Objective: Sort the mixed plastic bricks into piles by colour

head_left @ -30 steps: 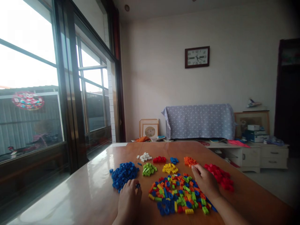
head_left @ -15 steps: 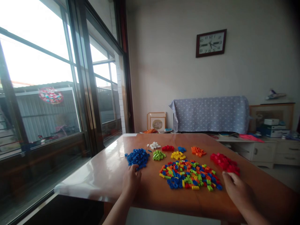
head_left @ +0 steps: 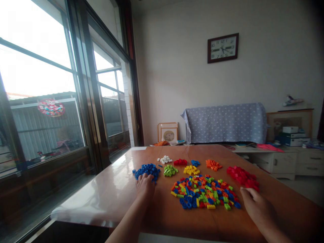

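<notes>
A mixed heap of small coloured bricks lies in the middle of the brown table. Around it sit sorted piles: blue, white, green, small red, yellow, small blue, orange and a large red pile. My left hand rests with fingertips at the near edge of the blue pile, fingers curled. My right hand lies beside the near end of the large red pile, fingers bent, with nothing visible in them.
Tall windows run along the left. Behind the table stand a cloth-covered object, a low white cabinet with boxes, and picture frames. A clock hangs on the wall.
The view has pulled back from the table. My right hand moved from the orange pile to the near end of the red pile. My left hand stays by the blue pile, reaching into its edge.
</notes>
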Available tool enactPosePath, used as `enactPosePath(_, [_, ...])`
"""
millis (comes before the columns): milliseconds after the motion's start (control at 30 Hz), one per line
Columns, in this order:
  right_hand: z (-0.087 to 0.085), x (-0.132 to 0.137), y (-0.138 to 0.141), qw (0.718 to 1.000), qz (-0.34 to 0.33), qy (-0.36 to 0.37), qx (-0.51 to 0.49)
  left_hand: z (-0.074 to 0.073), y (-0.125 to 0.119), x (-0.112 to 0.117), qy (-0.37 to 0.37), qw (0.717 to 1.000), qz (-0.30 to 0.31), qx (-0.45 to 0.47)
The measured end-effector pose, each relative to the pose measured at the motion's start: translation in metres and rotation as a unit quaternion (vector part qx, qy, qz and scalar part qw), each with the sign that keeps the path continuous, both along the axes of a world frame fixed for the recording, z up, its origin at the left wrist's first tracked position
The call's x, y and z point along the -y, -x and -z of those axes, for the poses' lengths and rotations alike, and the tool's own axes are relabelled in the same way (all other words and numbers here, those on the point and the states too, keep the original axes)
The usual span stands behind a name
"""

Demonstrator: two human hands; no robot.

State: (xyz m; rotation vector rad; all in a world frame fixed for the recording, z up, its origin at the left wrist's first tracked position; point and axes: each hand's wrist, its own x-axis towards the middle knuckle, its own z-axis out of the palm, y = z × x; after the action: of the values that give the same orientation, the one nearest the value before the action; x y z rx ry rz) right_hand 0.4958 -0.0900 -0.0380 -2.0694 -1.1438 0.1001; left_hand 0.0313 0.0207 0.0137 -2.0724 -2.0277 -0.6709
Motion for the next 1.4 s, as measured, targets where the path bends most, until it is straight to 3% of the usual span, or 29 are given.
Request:
enactPosePath(167, [0.001, -0.004, -0.004, 1.000, 0.000, 0.004, -0.011, 0.005, 0.004, -0.007, 0.013, 1.000, -0.017, -0.006])
enactPosePath(400, [0.009, -0.010, -0.007, 1.000, 0.006, 0.017, 0.001, 0.007, 0.001, 0.004, -0.002, 1.000, -0.008, -0.010])
enactPosePath(633, [0.002, -0.008, 0.001, 0.999, 0.014, 0.029, 0.020, 0.005, -0.037, 0.026, -0.021, 0.997, 0.071, 0.020])
enactPosePath(767, [0.000, -0.009, 0.002, 0.999, 0.015, 0.035, 0.028, 0.005, -0.061, 0.041, 0.003, 0.988, 0.143, 0.064])
enactPosePath(900, [-0.002, -0.009, 0.004, 0.998, -0.006, 0.044, 0.042, 0.004, -0.075, 0.051, 0.035, 0.982, 0.173, 0.066])
enactPosePath(1133, [-0.003, -0.009, 0.004, 0.999, -0.011, 0.045, 0.027, 0.006, -0.083, 0.051, 0.065, 0.987, 0.141, 0.048])
enactPosePath(1400, [0.001, -0.009, 0.001, 0.999, -0.017, 0.045, 0.011, 0.011, -0.078, 0.046, 0.033, 0.988, 0.131, 0.069])
